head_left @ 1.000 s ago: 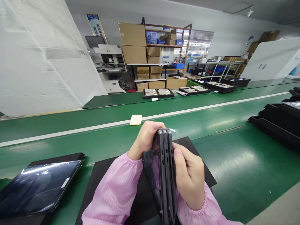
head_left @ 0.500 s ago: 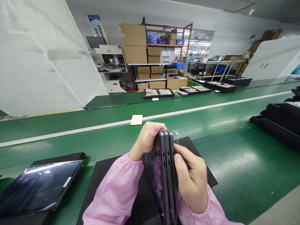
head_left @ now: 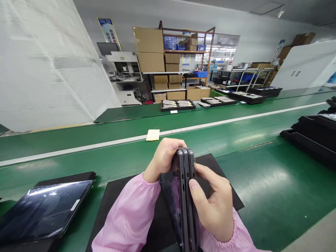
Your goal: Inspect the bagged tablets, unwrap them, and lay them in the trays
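I hold a stack of three dark grey tablets (head_left: 186, 196) on edge over a black foam mat (head_left: 123, 196). My left hand (head_left: 164, 157) is closed over the stack's far top corner and left face. My right hand (head_left: 214, 204) grips the right side, thumb pressed on the near edge, fingers curled behind. Both sleeves are pink. A clear film covers the left tablet's face.
Another film-covered tablet (head_left: 43, 208) lies on a black pad at the left. A yellow sheet (head_left: 152, 134) sits on the green conveyor belt (head_left: 249, 140). Black trays (head_left: 312, 138) stack at the right; more trays (head_left: 177, 104) line the far bench. Shelves of cardboard boxes (head_left: 151, 49) stand behind.
My right thumb has slid a little down and left along the stack's edge, and the fingers behind have loosened slightly. The stack and left hand stay nearly still.
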Demonstrator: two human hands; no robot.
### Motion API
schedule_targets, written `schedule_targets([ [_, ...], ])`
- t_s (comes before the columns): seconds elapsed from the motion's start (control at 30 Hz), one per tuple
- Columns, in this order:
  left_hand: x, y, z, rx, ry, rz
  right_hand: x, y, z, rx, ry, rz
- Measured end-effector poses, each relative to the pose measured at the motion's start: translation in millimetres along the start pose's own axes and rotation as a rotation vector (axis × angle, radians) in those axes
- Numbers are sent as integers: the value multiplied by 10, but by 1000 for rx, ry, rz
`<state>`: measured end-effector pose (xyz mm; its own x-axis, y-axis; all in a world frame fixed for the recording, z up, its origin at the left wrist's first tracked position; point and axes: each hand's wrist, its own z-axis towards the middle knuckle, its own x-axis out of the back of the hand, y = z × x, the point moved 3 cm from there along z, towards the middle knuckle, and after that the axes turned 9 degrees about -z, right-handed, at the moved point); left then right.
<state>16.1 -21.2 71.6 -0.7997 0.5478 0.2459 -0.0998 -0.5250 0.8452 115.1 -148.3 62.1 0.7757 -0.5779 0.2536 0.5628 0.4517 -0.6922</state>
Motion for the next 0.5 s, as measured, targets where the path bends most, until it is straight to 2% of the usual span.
schedule_targets([
  [0.5, 3, 3, -2, -17, -6, -14, 9, 3, -2, 23, -3, -11],
])
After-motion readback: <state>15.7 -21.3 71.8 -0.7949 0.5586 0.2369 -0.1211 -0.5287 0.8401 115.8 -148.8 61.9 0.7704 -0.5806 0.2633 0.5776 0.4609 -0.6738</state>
